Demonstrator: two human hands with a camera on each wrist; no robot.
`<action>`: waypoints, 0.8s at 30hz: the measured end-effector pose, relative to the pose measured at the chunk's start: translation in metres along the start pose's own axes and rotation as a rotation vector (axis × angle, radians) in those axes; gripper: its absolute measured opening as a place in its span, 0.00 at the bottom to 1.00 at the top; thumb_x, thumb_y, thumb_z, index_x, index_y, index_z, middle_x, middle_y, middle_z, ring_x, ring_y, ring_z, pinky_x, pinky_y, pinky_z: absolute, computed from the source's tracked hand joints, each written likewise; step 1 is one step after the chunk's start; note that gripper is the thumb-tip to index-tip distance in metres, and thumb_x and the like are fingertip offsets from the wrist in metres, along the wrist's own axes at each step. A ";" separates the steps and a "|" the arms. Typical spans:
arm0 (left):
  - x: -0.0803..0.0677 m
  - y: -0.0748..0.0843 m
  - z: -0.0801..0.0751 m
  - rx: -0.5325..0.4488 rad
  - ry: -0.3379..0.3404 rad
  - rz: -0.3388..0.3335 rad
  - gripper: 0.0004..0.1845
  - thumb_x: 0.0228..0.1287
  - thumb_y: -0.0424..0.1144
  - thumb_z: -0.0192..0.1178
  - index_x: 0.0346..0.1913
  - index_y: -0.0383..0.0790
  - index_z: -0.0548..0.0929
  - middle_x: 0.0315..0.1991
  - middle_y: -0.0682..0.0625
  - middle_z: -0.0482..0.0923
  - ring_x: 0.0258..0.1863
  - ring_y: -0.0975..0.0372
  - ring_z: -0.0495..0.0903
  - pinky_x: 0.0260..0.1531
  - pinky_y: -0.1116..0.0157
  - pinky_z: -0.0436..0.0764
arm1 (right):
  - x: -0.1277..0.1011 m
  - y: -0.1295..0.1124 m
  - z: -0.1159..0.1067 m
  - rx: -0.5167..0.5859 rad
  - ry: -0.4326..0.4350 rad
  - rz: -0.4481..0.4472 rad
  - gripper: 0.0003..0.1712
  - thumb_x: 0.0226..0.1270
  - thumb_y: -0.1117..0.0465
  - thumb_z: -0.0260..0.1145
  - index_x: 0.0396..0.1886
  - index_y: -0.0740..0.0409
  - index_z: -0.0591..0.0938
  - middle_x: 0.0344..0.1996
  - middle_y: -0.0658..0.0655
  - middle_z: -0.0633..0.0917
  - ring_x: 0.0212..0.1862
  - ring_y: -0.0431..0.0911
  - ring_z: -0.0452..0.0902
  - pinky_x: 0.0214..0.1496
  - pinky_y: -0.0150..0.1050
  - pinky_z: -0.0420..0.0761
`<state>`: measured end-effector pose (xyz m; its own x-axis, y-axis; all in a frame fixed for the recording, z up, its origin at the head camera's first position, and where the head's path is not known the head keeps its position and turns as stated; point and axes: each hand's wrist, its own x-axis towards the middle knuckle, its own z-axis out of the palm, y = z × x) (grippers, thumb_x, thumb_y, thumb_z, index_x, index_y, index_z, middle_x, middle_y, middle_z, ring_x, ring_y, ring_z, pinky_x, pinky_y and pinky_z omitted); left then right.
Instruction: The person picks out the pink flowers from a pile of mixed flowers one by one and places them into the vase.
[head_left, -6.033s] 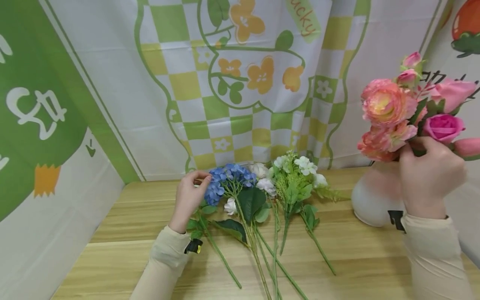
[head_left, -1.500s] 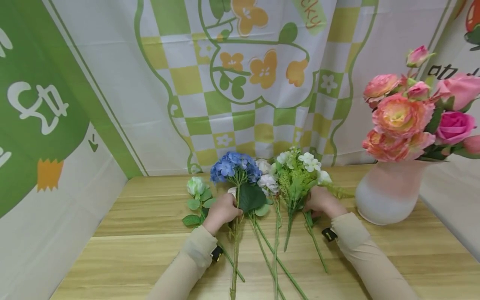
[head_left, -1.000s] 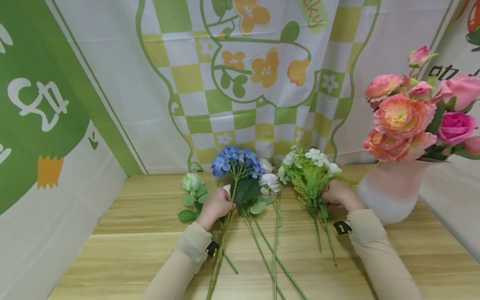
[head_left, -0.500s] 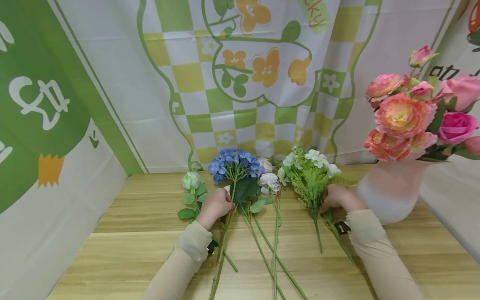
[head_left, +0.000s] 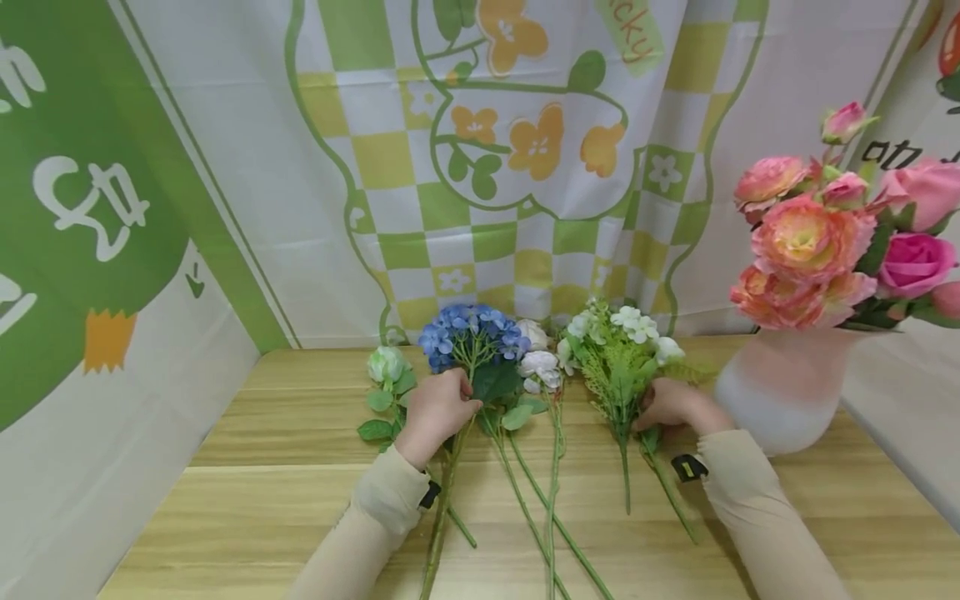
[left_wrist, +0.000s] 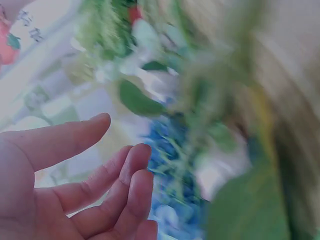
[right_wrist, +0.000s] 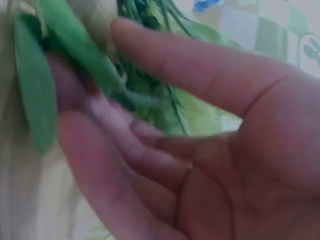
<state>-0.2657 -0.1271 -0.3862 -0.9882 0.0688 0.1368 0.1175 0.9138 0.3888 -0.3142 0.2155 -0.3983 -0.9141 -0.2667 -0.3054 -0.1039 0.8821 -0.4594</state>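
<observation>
In the head view my left hand (head_left: 438, 412) is over the stem of a blue hydrangea (head_left: 468, 333). The left wrist view shows the thumb and fingers apart, with nothing between them and the blue petals just beyond. My right hand (head_left: 678, 406) lies beside a green spray with small white blossoms (head_left: 617, 379), above another leafy stem (head_left: 670, 492). Its fingers are loosely bent in the right wrist view, thumb and fingers apart, with a green leaf (right_wrist: 35, 85) by the fingertips. I see no grip on any stem.
Right of the flowers stands a pink and white vase (head_left: 780, 400) with pink and coral flowers (head_left: 813, 237). A pale green rose (head_left: 386, 364) lies at left. White flowers (head_left: 542, 368) with crossing stems lie mid-table. A patterned cloth (head_left: 536, 187) hangs behind.
My right hand has come from the vase flowers to the green spray, which shifted right. My left hand drew the hydrangea stem leftward, then lifted slightly off it.
</observation>
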 end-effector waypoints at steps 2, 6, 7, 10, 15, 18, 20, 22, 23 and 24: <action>-0.002 0.011 -0.002 -0.034 -0.001 0.037 0.09 0.56 0.43 0.68 0.33 0.43 0.81 0.27 0.52 0.81 0.22 0.62 0.77 0.19 0.66 0.74 | -0.005 0.000 0.001 0.040 -0.011 -0.005 0.23 0.53 0.57 0.72 0.40 0.71 0.76 0.32 0.61 0.81 0.28 0.45 0.79 0.31 0.38 0.80; 0.000 0.041 0.001 -0.069 -0.025 0.119 0.04 0.58 0.40 0.66 0.31 0.45 0.82 0.27 0.52 0.81 0.24 0.63 0.78 0.22 0.66 0.75 | -0.020 -0.002 -0.005 0.081 0.023 -0.007 0.24 0.61 0.56 0.66 0.47 0.72 0.75 0.29 0.60 0.84 0.27 0.46 0.82 0.29 0.38 0.81; 0.002 0.051 0.003 -0.071 -0.036 0.146 0.03 0.58 0.40 0.66 0.30 0.46 0.82 0.27 0.53 0.81 0.24 0.63 0.77 0.22 0.67 0.75 | -0.025 -0.002 -0.007 0.078 0.036 -0.004 0.24 0.63 0.54 0.64 0.48 0.72 0.75 0.28 0.59 0.84 0.27 0.45 0.82 0.29 0.38 0.81; 0.011 0.082 0.016 -0.052 -0.075 0.255 0.03 0.59 0.38 0.64 0.29 0.47 0.84 0.26 0.55 0.81 0.23 0.65 0.77 0.23 0.69 0.75 | -0.039 -0.003 -0.017 0.079 0.064 0.005 0.27 0.68 0.51 0.59 0.51 0.73 0.73 0.27 0.58 0.84 0.27 0.45 0.81 0.28 0.38 0.78; 0.029 0.130 0.047 -0.047 -0.199 0.385 0.03 0.60 0.38 0.64 0.30 0.47 0.86 0.27 0.57 0.83 0.23 0.68 0.77 0.24 0.73 0.74 | -0.055 -0.001 -0.029 0.094 0.122 0.027 0.30 0.70 0.47 0.56 0.52 0.73 0.72 0.29 0.59 0.85 0.26 0.43 0.80 0.28 0.38 0.76; 0.039 0.149 0.064 -0.049 -0.255 0.442 0.03 0.60 0.39 0.64 0.32 0.47 0.87 0.29 0.58 0.83 0.26 0.69 0.78 0.26 0.75 0.74 | -0.060 0.001 -0.032 0.098 0.139 0.045 0.31 0.70 0.46 0.56 0.52 0.72 0.72 0.32 0.61 0.85 0.28 0.43 0.81 0.30 0.38 0.76; 0.045 0.159 0.073 -0.049 -0.281 0.476 0.03 0.61 0.39 0.64 0.33 0.47 0.87 0.30 0.58 0.84 0.27 0.70 0.78 0.27 0.76 0.74 | -0.062 0.003 -0.033 0.100 0.143 0.056 0.31 0.70 0.45 0.56 0.52 0.72 0.72 0.32 0.62 0.85 0.28 0.44 0.80 0.30 0.38 0.76; 0.050 0.166 0.084 -0.048 -0.287 0.505 0.03 0.61 0.38 0.64 0.33 0.47 0.87 0.29 0.58 0.84 0.26 0.70 0.77 0.27 0.77 0.73 | -0.065 0.005 -0.034 0.099 0.147 0.063 0.32 0.70 0.44 0.56 0.52 0.71 0.72 0.31 0.61 0.84 0.28 0.44 0.80 0.30 0.39 0.76; 0.053 0.168 0.088 -0.043 -0.286 0.517 0.03 0.61 0.38 0.63 0.32 0.47 0.87 0.28 0.58 0.83 0.26 0.70 0.77 0.27 0.77 0.72 | -0.066 0.006 -0.035 0.096 0.150 0.062 0.31 0.70 0.44 0.56 0.51 0.71 0.72 0.30 0.60 0.84 0.27 0.44 0.79 0.30 0.39 0.75; 0.055 0.171 0.093 -0.026 -0.282 0.524 0.04 0.61 0.38 0.63 0.31 0.48 0.86 0.28 0.58 0.83 0.25 0.70 0.76 0.26 0.77 0.72 | -0.067 0.006 -0.035 0.094 0.154 0.061 0.31 0.69 0.44 0.56 0.50 0.71 0.73 0.29 0.59 0.84 0.27 0.43 0.79 0.31 0.39 0.75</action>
<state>-0.3093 0.0701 -0.3972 -0.7857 0.6145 0.0707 0.5951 0.7199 0.3572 -0.2676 0.2525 -0.3514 -0.9675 -0.1453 -0.2069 -0.0164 0.8527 -0.5221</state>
